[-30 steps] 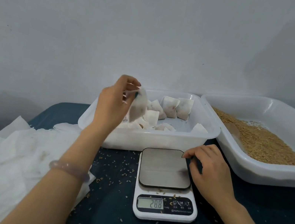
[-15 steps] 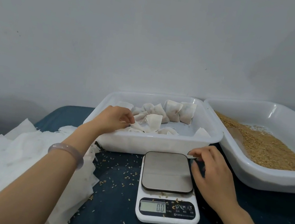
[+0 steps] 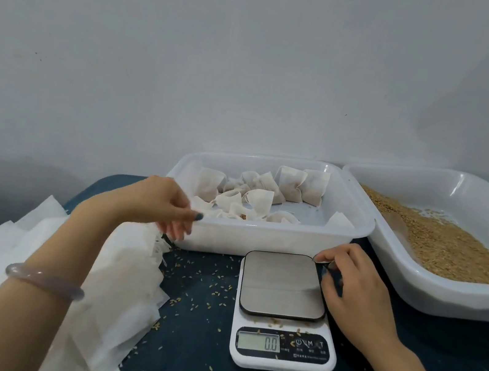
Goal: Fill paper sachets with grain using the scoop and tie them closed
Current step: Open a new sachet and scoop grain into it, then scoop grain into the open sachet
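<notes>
My left hand [image 3: 153, 202] hovers with relaxed fingers and holds nothing, just in front of the left front corner of the white tray [image 3: 260, 236] that holds several tied sachets [image 3: 298, 184]. Below that hand lies a pile of flat empty paper sachets [image 3: 110, 286]. My right hand [image 3: 355, 288] rests on the cloth beside the kitchen scale [image 3: 284, 286], fingers loosely curled, index tip at the platform's back right corner. The scale's platform is bare and its display [image 3: 259, 341] reads 0.0. A pale scoop [image 3: 397, 230] seems to lie in the grain [image 3: 452, 249].
The grain fills a second white tray [image 3: 459, 302] at the right, touching the sachet tray. Loose grains are scattered over the dark blue cloth [image 3: 192, 354] around the scale. A plain grey wall stands close behind both trays.
My left hand carried a filled sachet to the tray, let it go and drew back to the tray's front corner. The scale reading dropped from 28.8 to 0.0. The right hand stayed put.
</notes>
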